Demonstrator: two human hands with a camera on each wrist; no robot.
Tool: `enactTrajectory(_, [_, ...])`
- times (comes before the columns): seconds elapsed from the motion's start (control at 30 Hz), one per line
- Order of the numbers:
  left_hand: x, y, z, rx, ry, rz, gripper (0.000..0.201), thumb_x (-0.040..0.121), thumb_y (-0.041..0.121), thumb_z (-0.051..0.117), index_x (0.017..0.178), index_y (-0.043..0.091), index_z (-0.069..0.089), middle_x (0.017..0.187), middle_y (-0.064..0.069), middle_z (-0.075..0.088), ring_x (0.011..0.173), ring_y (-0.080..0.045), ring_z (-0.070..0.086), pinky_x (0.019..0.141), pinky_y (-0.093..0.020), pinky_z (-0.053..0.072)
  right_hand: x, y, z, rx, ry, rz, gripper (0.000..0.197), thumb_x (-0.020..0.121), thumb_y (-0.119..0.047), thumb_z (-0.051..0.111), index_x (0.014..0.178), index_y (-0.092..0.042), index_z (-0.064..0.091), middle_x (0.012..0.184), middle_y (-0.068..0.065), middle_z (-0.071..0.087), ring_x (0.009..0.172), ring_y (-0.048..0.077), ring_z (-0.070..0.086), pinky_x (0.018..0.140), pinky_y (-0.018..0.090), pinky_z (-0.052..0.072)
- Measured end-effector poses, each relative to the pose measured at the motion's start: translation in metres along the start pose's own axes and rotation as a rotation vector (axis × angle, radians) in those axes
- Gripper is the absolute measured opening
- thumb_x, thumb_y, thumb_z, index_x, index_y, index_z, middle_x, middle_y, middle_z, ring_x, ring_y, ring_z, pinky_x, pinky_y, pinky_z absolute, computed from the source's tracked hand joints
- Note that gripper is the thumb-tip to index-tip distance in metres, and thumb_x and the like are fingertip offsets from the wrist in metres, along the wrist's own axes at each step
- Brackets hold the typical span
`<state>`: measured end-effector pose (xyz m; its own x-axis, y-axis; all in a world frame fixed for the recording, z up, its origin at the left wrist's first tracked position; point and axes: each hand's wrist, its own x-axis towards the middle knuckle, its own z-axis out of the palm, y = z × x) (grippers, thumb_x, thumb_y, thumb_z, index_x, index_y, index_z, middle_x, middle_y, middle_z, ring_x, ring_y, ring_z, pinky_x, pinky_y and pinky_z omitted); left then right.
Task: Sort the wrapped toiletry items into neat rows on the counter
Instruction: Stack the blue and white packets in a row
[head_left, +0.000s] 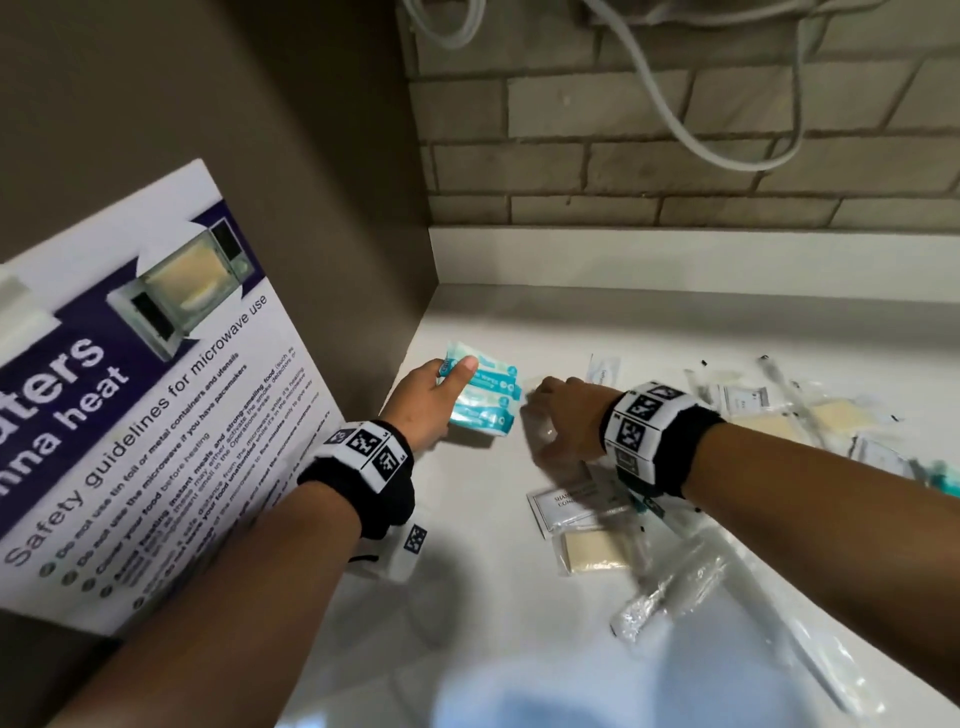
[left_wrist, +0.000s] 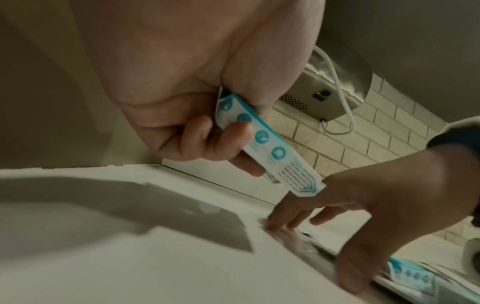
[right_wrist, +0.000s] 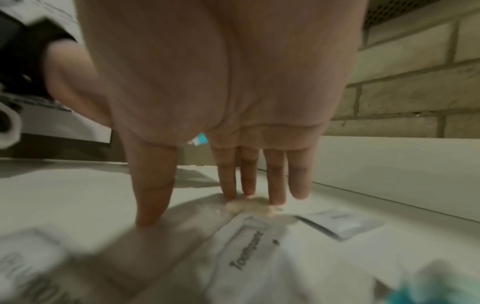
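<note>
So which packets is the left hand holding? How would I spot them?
Find the big microwave poster leaning on the left wall. Just right of it, the left hand grips a stack of packets above the white counter. They are bright teal and white; the other wrappers nearby look clear or beige.

The left hand (head_left: 423, 402) holds a stack of teal-and-white wrapped packets (head_left: 485, 397) above the white counter (head_left: 467, 545), near its back left corner. Just right of it, the right hand (head_left: 563, 415) rests its fingertips (right_wrist: 276, 200) on a clear wrapped sachet (right_wrist: 255, 205). More clear wrapped packets (head_left: 587, 525) lie scattered toward the counter's right side.
</note>
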<state>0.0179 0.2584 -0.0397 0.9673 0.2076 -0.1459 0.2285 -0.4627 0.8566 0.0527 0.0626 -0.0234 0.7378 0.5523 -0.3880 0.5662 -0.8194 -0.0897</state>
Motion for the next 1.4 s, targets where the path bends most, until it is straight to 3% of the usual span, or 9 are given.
enactTrajectory(0.17, [0.010, 0.003, 0.011, -0.036, -0.015, -0.020, 0.049, 0.095, 0.058, 0.043, 0.101, 0.013, 0.061, 0.089, -0.006, 0.071, 0.055, -0.013, 0.054, 0.046, -0.022, 0.039, -0.010, 0.014, 0.001, -0.004, -0.027, 0.017, 0.069, 0.080, -0.043, 0.069, 0.137, -0.015, 0.044, 0.131, 0.005, 0.046, 0.121, 0.028, 0.049, 0.097, 0.040, 0.047])
enactTrajectory(0.33, [0.016, 0.011, 0.022, -0.072, -0.070, -0.038, 0.051, 0.095, 0.058, 0.042, 0.108, 0.012, 0.058, 0.099, -0.005, 0.072, 0.071, -0.016, 0.064, 0.049, -0.021, 0.040, -0.025, 0.018, 0.004, 0.066, -0.022, 0.012, 0.071, 0.079, -0.052, 0.065, 0.138, -0.020, 0.044, 0.138, 0.002, 0.041, 0.125, 0.025, 0.046, 0.101, 0.043, 0.046])
enactTrajectory(0.43, [0.022, 0.013, 0.021, -0.079, -0.070, -0.077, 0.059, 0.086, 0.069, 0.042, 0.105, 0.016, 0.058, 0.100, -0.005, 0.072, 0.080, -0.025, 0.067, 0.057, -0.027, 0.043, -0.035, 0.020, -0.002, 0.160, 0.031, 0.014, 0.073, 0.081, -0.050, 0.065, 0.143, -0.021, 0.041, 0.145, 0.000, 0.037, 0.128, 0.023, 0.045, 0.104, 0.041, 0.043])
enactTrajectory(0.6, [0.058, -0.002, 0.024, -0.101, -0.089, -0.122, 0.079, 0.063, 0.080, 0.045, 0.108, 0.017, 0.060, 0.107, -0.009, 0.073, 0.092, -0.031, 0.072, 0.079, -0.047, 0.056, -0.052, 0.030, -0.007, 0.197, 0.005, 0.043, 0.059, 0.079, -0.053, 0.067, 0.131, -0.031, 0.050, 0.123, -0.006, 0.054, 0.102, 0.013, 0.054, 0.095, 0.036, 0.048])
enactTrajectory(0.77, [0.075, 0.007, 0.023, 0.165, -0.102, -0.141, 0.066, 0.089, 0.067, 0.035, 0.110, 0.010, 0.062, 0.103, -0.009, 0.073, 0.081, -0.026, 0.070, 0.056, -0.026, 0.046, -0.063, 0.048, -0.006, 0.187, -0.121, 0.045, 0.077, 0.067, -0.040, 0.082, 0.134, -0.032, 0.045, 0.123, -0.008, 0.047, 0.109, 0.010, 0.042, 0.101, 0.033, 0.041])
enactTrajectory(0.87, [0.084, 0.006, 0.026, 0.339, -0.073, -0.144, 0.059, 0.098, 0.058, 0.032, 0.115, 0.008, 0.057, 0.104, -0.009, 0.071, 0.081, -0.024, 0.068, 0.054, -0.025, 0.044, -0.068, 0.052, 0.000, 0.165, -0.109, 0.024, 0.086, 0.062, -0.040, 0.085, 0.135, -0.032, 0.041, 0.125, -0.005, 0.038, 0.116, 0.013, 0.035, 0.102, 0.036, 0.042])
enactTrajectory(1.0, [0.095, 0.006, 0.029, 0.507, -0.037, -0.159, 0.061, 0.099, 0.057, 0.029, 0.125, 0.005, 0.048, 0.112, -0.014, 0.067, 0.092, -0.029, 0.066, 0.075, -0.033, 0.051, -0.075, 0.054, 0.001, 0.069, -0.081, 0.057, 0.080, 0.064, -0.052, 0.080, 0.131, -0.027, 0.045, 0.118, -0.007, 0.042, 0.113, 0.012, 0.037, 0.099, 0.034, 0.045])
enactTrajectory(1.17, [0.087, 0.008, 0.029, 0.678, -0.036, -0.126, 0.055, 0.104, 0.041, 0.023, 0.134, -0.001, 0.042, 0.131, -0.024, 0.052, 0.118, -0.040, 0.052, 0.096, -0.043, 0.042, -0.075, 0.048, -0.003, -0.062, -0.192, 0.062, 0.084, 0.070, -0.032, 0.080, 0.141, -0.026, 0.036, 0.128, -0.003, 0.047, 0.119, 0.015, 0.044, 0.102, 0.033, 0.044])
enactTrajectory(1.4, [0.086, -0.001, 0.041, 0.822, -0.044, -0.144, 0.060, 0.100, 0.053, 0.024, 0.132, 0.005, 0.043, 0.102, -0.013, 0.057, 0.088, -0.031, 0.058, 0.070, -0.033, 0.043, -0.075, 0.047, -0.002, 0.072, -0.182, 0.073, 0.052, 0.072, -0.021, 0.078, 0.118, -0.033, 0.057, 0.102, -0.016, 0.056, 0.104, 0.013, 0.056, 0.095, 0.031, 0.048])
